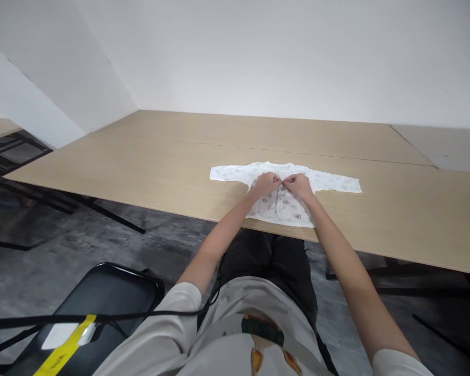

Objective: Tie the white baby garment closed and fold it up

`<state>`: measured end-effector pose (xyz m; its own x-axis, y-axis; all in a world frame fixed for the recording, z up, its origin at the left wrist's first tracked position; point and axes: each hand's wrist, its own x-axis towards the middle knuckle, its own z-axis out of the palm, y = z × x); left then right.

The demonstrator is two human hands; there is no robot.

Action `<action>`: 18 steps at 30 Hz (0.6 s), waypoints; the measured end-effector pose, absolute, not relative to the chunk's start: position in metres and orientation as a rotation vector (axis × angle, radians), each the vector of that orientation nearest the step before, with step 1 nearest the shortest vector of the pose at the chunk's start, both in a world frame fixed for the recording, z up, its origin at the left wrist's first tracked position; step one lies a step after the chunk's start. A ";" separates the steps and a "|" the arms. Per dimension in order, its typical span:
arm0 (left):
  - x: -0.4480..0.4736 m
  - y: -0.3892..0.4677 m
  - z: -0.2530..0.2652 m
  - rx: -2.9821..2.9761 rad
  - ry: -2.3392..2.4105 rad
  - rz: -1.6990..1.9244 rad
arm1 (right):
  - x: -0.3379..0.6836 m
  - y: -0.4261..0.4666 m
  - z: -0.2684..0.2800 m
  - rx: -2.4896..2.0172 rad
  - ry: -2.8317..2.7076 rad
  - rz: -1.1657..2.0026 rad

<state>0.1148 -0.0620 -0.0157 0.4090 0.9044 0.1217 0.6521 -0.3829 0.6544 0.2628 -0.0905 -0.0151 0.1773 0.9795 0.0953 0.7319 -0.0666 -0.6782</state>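
Both the left hand (268,184) and right hand (298,185) pinch the front of a white baby shirt (284,203), fingertips close together. The shirt lies on the tan table (156,167), its long sleeves spread wide.

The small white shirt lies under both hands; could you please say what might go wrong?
The shirt has its hem near the table edge and might slide off. The left hand and right hand, nearly touching, might pull its front crooked. The cord across the person's left sleeve could snag.
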 end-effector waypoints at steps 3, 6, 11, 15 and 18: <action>0.115 -0.061 -0.016 2.127 1.296 0.650 | 0.265 -0.090 -0.015 -1.785 -1.500 0.717; 0.116 -0.060 -0.017 2.110 1.274 0.666 | 0.265 -0.089 -0.013 -1.699 -1.391 0.873; 0.110 -0.056 -0.016 2.078 1.140 0.676 | 0.271 -0.093 0.000 -1.668 -1.392 0.989; 0.100 -0.052 -0.014 2.113 1.108 0.464 | 0.280 -0.101 0.012 -1.649 -1.706 1.237; 0.095 -0.051 -0.011 2.132 0.984 0.331 | 0.284 -0.106 0.016 -1.580 -1.917 1.387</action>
